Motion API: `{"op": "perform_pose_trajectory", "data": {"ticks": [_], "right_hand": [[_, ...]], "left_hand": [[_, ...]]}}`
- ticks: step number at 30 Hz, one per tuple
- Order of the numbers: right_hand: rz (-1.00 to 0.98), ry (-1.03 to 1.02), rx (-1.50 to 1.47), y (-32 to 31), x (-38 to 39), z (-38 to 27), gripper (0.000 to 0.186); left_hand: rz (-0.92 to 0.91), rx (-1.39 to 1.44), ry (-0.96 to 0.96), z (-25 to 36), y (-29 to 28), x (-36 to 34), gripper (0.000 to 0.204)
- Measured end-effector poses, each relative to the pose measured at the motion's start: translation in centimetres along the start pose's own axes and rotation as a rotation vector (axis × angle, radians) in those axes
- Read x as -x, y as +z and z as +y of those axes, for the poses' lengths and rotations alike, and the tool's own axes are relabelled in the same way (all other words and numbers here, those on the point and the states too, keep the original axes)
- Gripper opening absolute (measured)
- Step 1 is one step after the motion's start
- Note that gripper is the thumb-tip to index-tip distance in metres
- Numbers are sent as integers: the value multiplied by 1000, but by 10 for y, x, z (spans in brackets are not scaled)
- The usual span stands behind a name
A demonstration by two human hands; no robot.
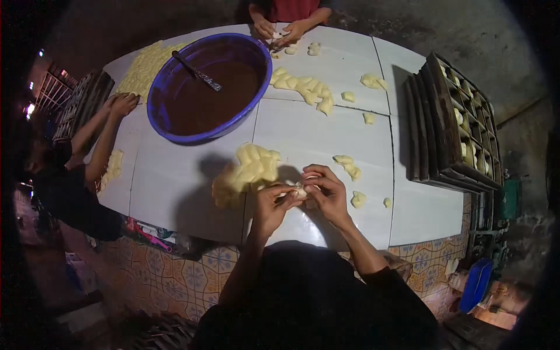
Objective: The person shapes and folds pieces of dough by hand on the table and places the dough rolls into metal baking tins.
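- Dim workshop light falls on a white tabletop (326, 134) made of several panels, with patterned tiles along its front face.
- At the near edge, the person's left hand (273, 201) and right hand (328, 192) meet, fingers closed together around a small pale dough piece (298, 189) held just above the tabletop.
- That piece looks soft, light and easily squashed; a light pinch at its edges with the fingertips seems the best hold.
- Just beside the hands, toward the tabletop's middle, lies a heap of yellow dough pieces (248, 172); a few loose bits (349, 166) lie to the right.
- Toward the far left of the tabletop stands a wide blue basin (169, 125) of dark brown filling, a spoon (195, 72) resting in it.
- More dough (303, 87) lies along the far edge, where another person's hands (280, 29) work.
- At the left edge, a third person's hands (119, 105) rest near another batch of dough (143, 70).
- Stacked dark baking trays (449, 128) stand tilted at the right edge, some compartments holding pale pieces.
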State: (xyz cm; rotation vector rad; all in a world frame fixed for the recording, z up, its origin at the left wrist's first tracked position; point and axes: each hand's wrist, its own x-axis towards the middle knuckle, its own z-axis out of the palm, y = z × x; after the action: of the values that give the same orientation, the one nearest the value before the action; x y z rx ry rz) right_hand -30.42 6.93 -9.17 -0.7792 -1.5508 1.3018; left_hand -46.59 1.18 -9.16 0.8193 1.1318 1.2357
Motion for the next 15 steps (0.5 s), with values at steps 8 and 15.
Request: {"op": "perform_pose_trajectory", "data": {"ticks": [8,15], "right_hand": [[-74,218,220,-12,36,7,25],[-464,860,-350,-52,42,25,54]], "left_hand": [[205,-24,-136,-27,35,12,14],[1,107,62,-42,34,12,40]]}}
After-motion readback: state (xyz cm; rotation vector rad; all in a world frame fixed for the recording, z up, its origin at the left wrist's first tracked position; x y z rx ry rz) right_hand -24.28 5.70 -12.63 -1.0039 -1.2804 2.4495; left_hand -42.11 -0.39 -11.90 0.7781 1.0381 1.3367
